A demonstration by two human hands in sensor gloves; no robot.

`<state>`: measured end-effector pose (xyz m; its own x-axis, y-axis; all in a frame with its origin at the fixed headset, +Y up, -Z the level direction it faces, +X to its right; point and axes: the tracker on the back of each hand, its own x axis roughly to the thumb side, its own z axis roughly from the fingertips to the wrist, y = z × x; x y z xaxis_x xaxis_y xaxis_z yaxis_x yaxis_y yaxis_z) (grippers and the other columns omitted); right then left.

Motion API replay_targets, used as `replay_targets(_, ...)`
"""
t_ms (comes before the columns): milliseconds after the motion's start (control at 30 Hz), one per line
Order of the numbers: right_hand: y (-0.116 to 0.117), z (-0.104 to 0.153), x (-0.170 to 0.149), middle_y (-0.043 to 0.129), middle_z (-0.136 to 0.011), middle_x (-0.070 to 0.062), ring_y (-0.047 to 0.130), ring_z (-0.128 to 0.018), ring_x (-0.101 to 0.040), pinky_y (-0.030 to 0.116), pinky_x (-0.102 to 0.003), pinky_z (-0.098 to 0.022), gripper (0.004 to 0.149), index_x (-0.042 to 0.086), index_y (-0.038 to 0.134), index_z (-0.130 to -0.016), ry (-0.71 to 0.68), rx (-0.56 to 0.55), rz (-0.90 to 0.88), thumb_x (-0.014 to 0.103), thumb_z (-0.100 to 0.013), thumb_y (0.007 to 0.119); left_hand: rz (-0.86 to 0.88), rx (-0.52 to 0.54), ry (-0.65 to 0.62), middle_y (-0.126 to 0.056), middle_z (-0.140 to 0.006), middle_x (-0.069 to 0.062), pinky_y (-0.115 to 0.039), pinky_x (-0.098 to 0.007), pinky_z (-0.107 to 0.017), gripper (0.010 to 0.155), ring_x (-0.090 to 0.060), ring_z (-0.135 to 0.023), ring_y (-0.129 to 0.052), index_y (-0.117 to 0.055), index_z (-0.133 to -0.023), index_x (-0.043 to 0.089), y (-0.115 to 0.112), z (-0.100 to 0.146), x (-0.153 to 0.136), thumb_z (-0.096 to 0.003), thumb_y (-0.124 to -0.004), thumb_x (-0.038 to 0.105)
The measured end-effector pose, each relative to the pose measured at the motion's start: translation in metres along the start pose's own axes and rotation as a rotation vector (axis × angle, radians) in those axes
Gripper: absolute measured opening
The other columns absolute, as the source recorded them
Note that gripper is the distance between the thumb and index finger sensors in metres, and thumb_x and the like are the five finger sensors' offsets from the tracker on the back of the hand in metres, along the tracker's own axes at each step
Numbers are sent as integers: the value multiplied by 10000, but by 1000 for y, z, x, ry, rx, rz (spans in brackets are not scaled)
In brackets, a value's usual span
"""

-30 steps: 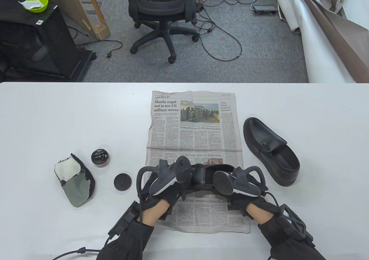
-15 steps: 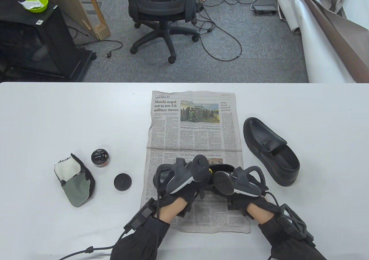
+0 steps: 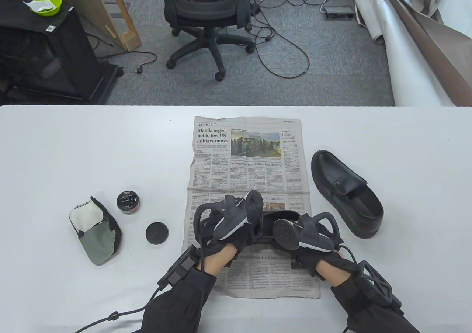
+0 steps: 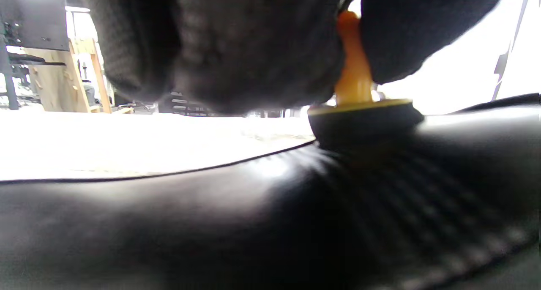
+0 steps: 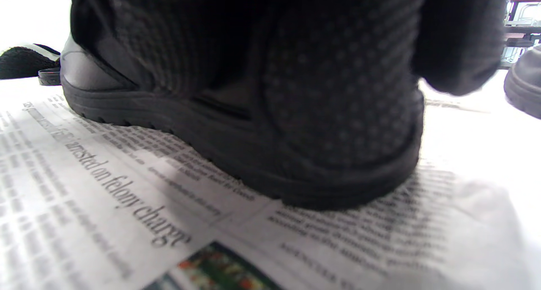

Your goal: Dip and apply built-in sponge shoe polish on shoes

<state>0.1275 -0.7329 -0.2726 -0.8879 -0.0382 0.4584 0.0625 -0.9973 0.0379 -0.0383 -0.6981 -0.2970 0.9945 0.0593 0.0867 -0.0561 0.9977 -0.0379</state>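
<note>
A black shoe point(image 3: 277, 215) lies on the newspaper point(image 3: 247, 163) near the table's front edge, mostly hidden by both hands. My left hand point(image 3: 247, 233) pinches the orange handle point(image 4: 353, 66) of a round black sponge applicator point(image 4: 364, 121) and presses it on the shoe's upper point(image 4: 236, 222). My right hand point(image 3: 295, 253) grips the shoe's heel end; its fingers point(image 5: 329, 91) wrap the back above the sole point(image 5: 236, 159). The open polish tin point(image 3: 128, 201) and its lid point(image 3: 157, 232) sit to the left.
A second black shoe point(image 3: 346, 193) lies on the table right of the newspaper and shows at the right wrist view's edge point(image 5: 524, 87). A grey and white cloth mitt point(image 3: 95, 229) lies left of the tin. An office chair point(image 3: 206, 12) stands beyond the table.
My left hand has slid the sponge to the right along the shoe's upper, then drifted slightly back left and farther away. My right hand and the shoe have stayed put.
</note>
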Motion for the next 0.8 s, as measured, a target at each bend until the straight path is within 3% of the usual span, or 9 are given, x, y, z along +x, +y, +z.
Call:
replay_targets(167,0,0,0,980,-535,22,1067,-166,-62,914,-338,-351,420,279,953,-645,6,1,3,534,-327,851,-3,-41,29,-1041,-492,-25,-919,-373,-435,467,-41,-150,-1028,-908,-759,188,-1,7,-13,-444,-856,528)
replay_targets(467,0,1,1,978,-539,25,1067,-169,-62,913,-339,-355,420,281,952,-645,17,-1,9,535,-327,850,68,-98,-33,-1042,-497,-29,-919,-374,-438,465,-41,-156,-1032,-907,-759,185,5,39,-20,-445,-861,525)
replay_targets(667,0,1,0,979,-537,24,1067,-168,-63,913,-339,-354,420,281,953,-644,11,-1,4,534,-325,852,124,-32,-133,-1043,-488,-26,-924,-367,-429,466,-39,-146,-1034,-910,-752,181,6,48,1,-441,-863,525)
replay_targets(800,0,1,0,979,-538,24,1067,-168,-64,913,-338,-355,417,281,953,-644,7,-1,1,532,-326,852,110,29,-122,-1044,-482,-25,-926,-366,-424,466,-36,-142,-1032,-913,-748,180,4,41,12,-439,-861,525)
